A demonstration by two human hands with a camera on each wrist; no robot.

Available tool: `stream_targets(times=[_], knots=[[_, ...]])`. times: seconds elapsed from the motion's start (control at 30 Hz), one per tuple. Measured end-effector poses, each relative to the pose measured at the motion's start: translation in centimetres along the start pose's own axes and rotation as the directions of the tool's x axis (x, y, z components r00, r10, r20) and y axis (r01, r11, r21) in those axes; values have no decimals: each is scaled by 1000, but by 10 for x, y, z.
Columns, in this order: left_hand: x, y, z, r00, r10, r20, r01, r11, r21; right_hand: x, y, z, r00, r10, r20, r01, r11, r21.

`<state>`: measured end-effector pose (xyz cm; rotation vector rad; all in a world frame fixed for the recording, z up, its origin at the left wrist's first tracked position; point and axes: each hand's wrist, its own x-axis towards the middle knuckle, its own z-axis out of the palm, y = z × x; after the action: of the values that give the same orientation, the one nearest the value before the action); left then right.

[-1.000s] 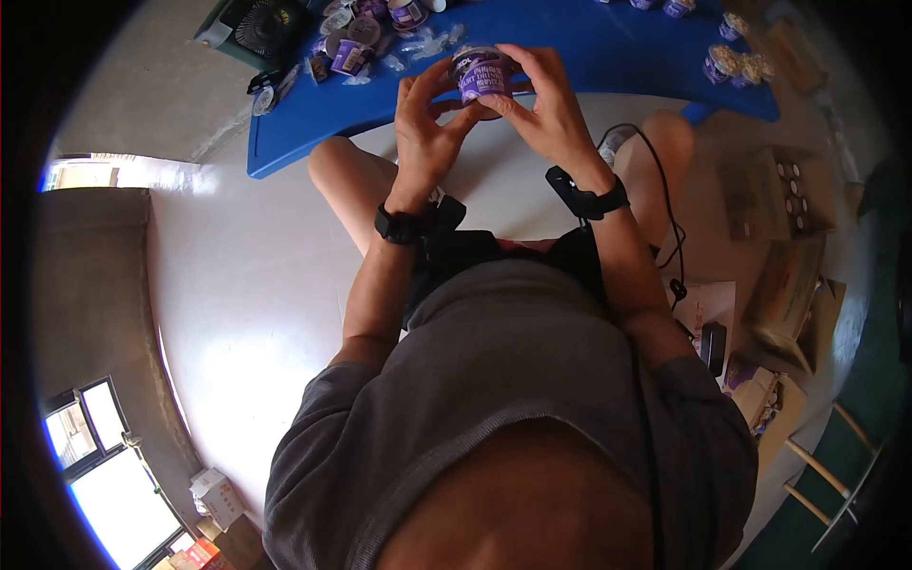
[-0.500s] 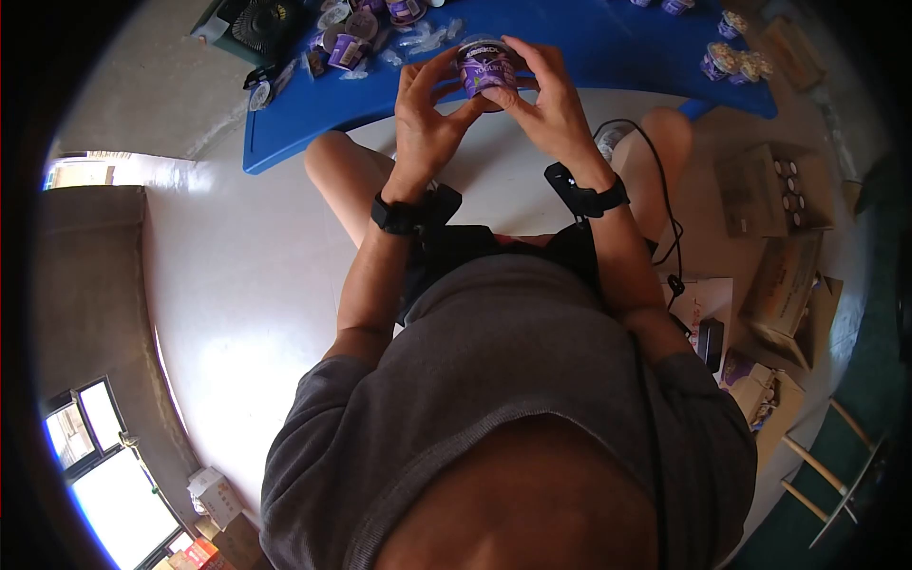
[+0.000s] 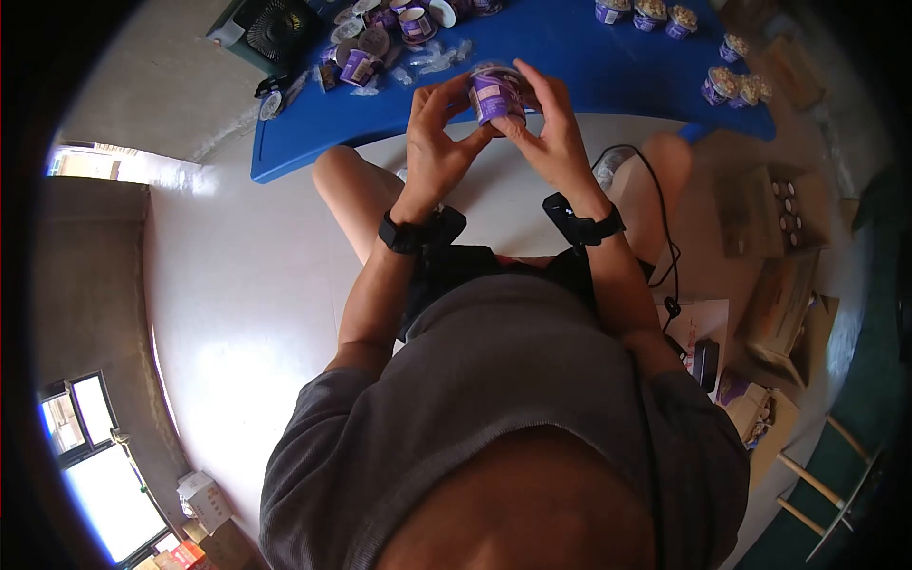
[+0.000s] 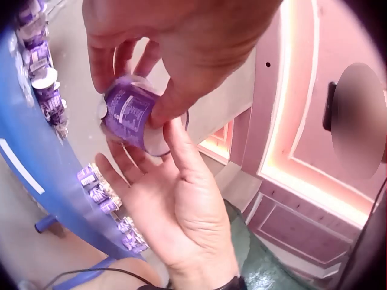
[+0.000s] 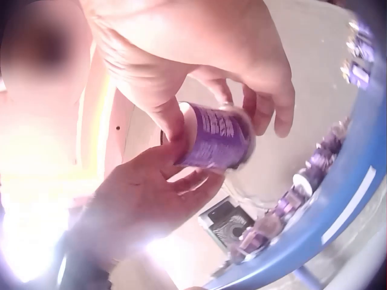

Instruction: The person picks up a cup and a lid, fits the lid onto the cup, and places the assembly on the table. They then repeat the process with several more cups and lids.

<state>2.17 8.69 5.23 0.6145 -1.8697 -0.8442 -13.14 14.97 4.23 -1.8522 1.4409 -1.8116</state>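
Observation:
Both hands hold a purple yogurt cup (image 3: 496,97) over the near edge of the blue table (image 3: 285,152). My left hand (image 3: 437,142) grips its left side, thumb near the base and fingers curled around the wall. On the opposite side, my right hand (image 3: 556,133) pinches the cup between thumb and fingers. A label panel with a pale block of print faces up in the head view. The left wrist view shows the cup (image 4: 128,115) tilted, with white print on its purple wall and both thumbs near its bottom. A clear cover tops it.
A pile of purple cups (image 3: 359,68) and clear plastic pieces (image 3: 437,59) lies at the table's left, beside a dark fan (image 3: 266,36). Several filled cups (image 3: 650,13) stand along the right. Cardboard boxes (image 3: 784,313) sit on the floor; a black cable (image 3: 671,237) hangs by the right knee.
The cup has been turned between the fingers: the front lettering has rotated away and a side panel now shows. Hands and table sit slightly lower in the head view.

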Motion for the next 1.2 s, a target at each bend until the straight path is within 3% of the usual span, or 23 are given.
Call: stream_targets(times=[0.07, 0.13, 0.2, 0.27, 0.3, 0.33, 0.37, 0.4, 0.47, 0.53, 0.6, 0.67, 0.73, 0.77, 0.83, 1.07, 1.13, 1.17, 1.2], knots=[[-1, 7, -4, 998, -12, 55, 6, 994, 111, 2, 3, -3, 997, -68, 21, 69, 997, -39], [-1, 14, -7, 997, -11, 74, -2, 984, 181, -1, 3, -3, 997, 45, 58, -50, 996, 77], [1, 13, -7, 996, -3, 87, -19, 968, 250, -4, 5, 0, 997, 66, 43, -71, 990, 123], [2, 5, -7, 991, -57, 118, 59, 998, -7, -6, 5, 5, 997, 75, 24, -78, 982, 170], [2, 10, -8, 982, -108, 153, 114, 993, -35, -7, 3, 7, 998, 43, -43, -36, 988, 147], [0, 12, -9, 938, -248, 243, 320, 889, -328, -8, 1, 8, 994, 9, -108, 4, 993, 122], [0, 15, -10, 867, -340, 365, 496, 669, -553, -8, 1, 7, 990, -31, -135, 22, 997, -68], [1, 20, -11, 777, -375, 506, 625, 361, -692, -6, -6, 5, 991, -44, -130, 35, 997, -66], [-2, 17, -8, 783, -395, 480, 620, 423, -661, -3, -21, 0, 986, -163, 42, 168, 963, -212], [-3, 15, -7, 791, -412, 452, 610, 481, -630, 1, -25, -3, 988, -118, 96, 129, 984, -123], [-6, 16, -5, 870, -396, 293, 492, 693, -526, 2, -16, -11, 997, 8, 74, -24, 975, 221], [-9, 16, -4, 872, -396, 288, 489, 733, -473, 4, -10, -12, 994, 77, 74, -93, 965, 244], [-13, 14, 2, 942, -267, 202, 326, 869, -372, 10, -18, -11, 983, 157, 90, -178, 924, 340], [-13, 13, 2, 942, -266, 203, 326, 869, -372, 12, -18, -12, 984, 157, 89, -178, 924, 339], [-15, 13, 1, 956, -215, 200, 262, 931, -254, 15, -15, -15, 946, 180, 270, -273, 892, 360], [-19, 13, 1, 950, -234, 206, 270, 948, -169, 6, -13, -8, 947, 218, 236, -302, 853, 426], [-19, 9, 4, 975, -129, 181, 169, 959, -226, 5, -14, -3, 973, 212, 92, -230, 853, 469], [-20, 8, 5, 976, -126, 177, 165, 960, -227, 5, -15, -2, 974, 207, 94, -227, 855, 467], [-19, 13, 5, 946, -267, 185, 323, 827, -460, 6, -19, -2, 988, 156, -20, -141, 934, 329]])
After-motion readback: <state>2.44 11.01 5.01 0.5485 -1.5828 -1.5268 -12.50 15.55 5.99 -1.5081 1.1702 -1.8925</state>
